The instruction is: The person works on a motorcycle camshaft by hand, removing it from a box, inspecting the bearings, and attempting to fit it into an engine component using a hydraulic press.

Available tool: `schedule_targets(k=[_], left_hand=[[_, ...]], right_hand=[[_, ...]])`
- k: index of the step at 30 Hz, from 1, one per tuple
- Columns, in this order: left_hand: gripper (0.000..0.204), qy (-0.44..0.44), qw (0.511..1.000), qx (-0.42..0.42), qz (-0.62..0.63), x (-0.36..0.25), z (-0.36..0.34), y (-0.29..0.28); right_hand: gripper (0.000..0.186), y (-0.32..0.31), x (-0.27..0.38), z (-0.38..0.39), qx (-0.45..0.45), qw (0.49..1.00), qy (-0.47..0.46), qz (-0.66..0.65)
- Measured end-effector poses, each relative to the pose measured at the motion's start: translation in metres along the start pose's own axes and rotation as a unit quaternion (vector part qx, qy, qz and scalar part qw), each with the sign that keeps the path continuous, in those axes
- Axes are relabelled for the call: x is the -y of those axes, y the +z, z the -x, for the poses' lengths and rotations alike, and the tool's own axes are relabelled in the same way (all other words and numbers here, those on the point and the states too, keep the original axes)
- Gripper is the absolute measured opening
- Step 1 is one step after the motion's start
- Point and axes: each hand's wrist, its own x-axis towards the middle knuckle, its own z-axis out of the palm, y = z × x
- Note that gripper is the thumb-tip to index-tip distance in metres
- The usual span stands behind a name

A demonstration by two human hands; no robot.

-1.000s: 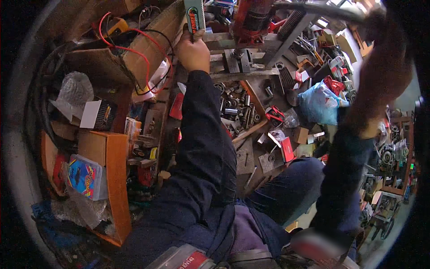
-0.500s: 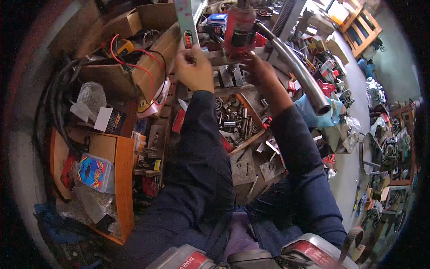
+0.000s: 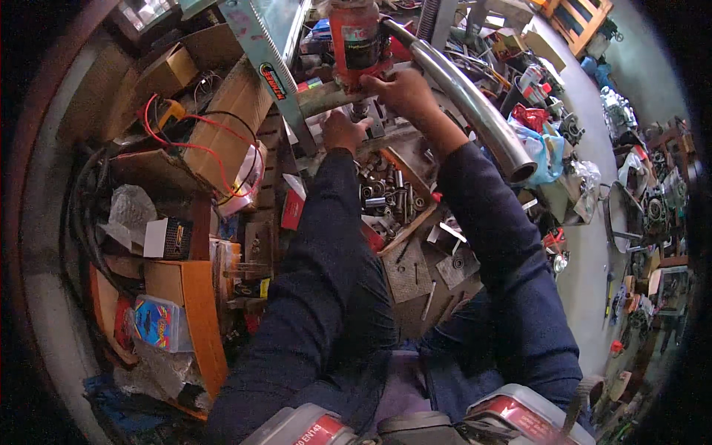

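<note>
The brown work surface [image 3: 408, 319] is crowded over there — a wooden tray [image 3: 415, 225] heaped with loose metal parts [image 3: 400, 199], two flat grey sheets [image 3: 404, 290] just beside it, a slim rod [image 3: 429, 297] lying near them. The left sheet bears thin dark pieces [image 3: 416, 274] — the right one, a small ring [image 3: 457, 262].

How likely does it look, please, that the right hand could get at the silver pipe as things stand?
Probably yes: the right hand is by the lower end of the red cylinder, and the silver pipe slants close beside it, with nothing visible between them.
</note>
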Motion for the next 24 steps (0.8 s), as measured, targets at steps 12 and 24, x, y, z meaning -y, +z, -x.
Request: schedule_targets(k=[12,24], left_hand=[[0.045,0.111,0.994,0.000,0.014,-0.007,-0.031,0.054],[0.032,-0.120,0.842,0.187,0.492,0.018,-0.006,-0.010]], right_hand=[[0.033,0.060,-0.054,-0.037,-0.298,0.927,-0.181,0.141],[0.032,0.032,-0.085,0.074,-0.343,0.930,-0.109,-0.079]])
